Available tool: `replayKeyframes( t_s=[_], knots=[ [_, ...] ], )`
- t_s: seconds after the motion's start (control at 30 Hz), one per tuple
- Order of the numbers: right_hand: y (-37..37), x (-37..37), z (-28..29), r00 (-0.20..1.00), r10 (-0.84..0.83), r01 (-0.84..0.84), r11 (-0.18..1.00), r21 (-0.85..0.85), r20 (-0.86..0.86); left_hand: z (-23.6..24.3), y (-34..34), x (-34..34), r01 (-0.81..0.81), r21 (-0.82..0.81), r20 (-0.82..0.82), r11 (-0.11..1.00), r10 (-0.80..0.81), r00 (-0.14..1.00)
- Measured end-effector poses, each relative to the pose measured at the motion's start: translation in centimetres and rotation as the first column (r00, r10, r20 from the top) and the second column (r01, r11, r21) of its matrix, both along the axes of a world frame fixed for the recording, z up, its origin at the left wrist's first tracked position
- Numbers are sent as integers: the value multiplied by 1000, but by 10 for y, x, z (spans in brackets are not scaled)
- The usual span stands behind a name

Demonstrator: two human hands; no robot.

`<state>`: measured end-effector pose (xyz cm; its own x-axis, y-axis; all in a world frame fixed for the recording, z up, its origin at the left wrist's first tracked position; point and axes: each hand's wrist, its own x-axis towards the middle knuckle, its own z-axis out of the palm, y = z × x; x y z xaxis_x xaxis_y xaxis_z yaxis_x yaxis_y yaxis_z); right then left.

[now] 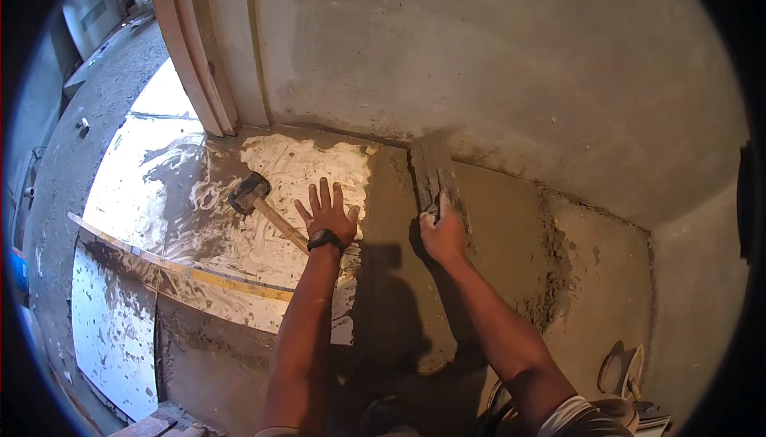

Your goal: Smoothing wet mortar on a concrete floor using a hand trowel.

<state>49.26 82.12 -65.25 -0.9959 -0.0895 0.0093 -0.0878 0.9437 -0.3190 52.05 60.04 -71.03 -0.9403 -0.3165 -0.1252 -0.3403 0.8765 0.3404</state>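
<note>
My right hand grips the handle of a long flat trowel. The trowel's blade lies on wet grey mortar, its far end close to the foot of the wall. With fingers spread and palm down, my left hand is over a pale tile smeared with mortar; it holds nothing. A dark watch is on that wrist. Beside the left hand lies a mallet with a black head and a wooden handle, which runs under the wrist.
A plastered wall bounds the far side and meets another wall at the right. At the far left rises a brown door frame. A long yellowish straightedge crosses the tiles. Another splattered white tile lies nearer. Round objects sit at lower right.
</note>
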Motion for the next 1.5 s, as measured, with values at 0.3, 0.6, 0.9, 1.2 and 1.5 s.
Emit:
replayKeyframes(
  t_s=[0.3, 0.6, 0.9, 1.2, 1.5],
  knots=[
    [-17, 6, -28, 885, -46, 450, 336, -827, 463, -8, -2, 4, 15, 23, -18, 1000, -15, 1000],
    [-39, -16, -39, 945, -52, 292, 574, -765, 322, -10, -2, 4, 11, 7, -34, 1000, -11, 999],
    [-27, -3, -59, 968, -144, 250, 646, -722, 206, -5, 3, -1, 19, -4, -36, 1000, -19, 999],
    [-15, -7, -57, 948, -236, 317, 659, -682, 213, -8, 0, 1, -3, -21, 25, 1000, 4, 1000],
    [-28, -5, -55, 976, -117, 213, 675, -706, 182, -4, 2, 1, 8, -55, 37, 998, -6, 999]
  ],
)
